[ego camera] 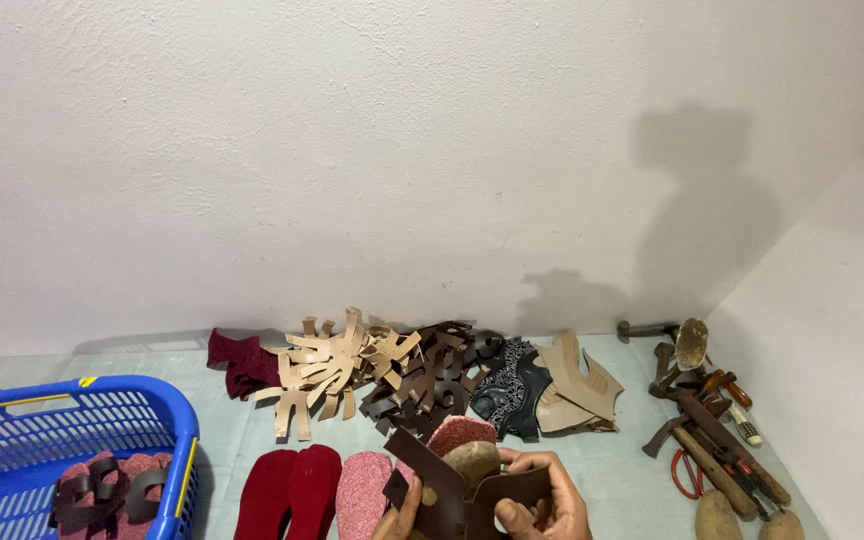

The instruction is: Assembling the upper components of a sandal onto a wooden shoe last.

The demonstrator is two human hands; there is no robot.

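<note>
At the bottom centre, my right hand [544,498] grips a dark brown leather upper piece [452,490] from its right side. My left hand [399,517] holds the same piece from the lower left; only its thumb and fingertips show. Inside the leather piece sits a tan rounded form [472,460], possibly a shoe last. A pink speckled insole [460,433] lies just behind it.
A blue plastic basket [177,430] at the left holds pink soles with dark straps. Red insoles [290,490] and a pink one [362,490] lie in front. Piles of tan [337,365], brown [427,375], black [507,385] and beige [577,385] cut leather line the wall. Hammers and tools [712,420] lie at right.
</note>
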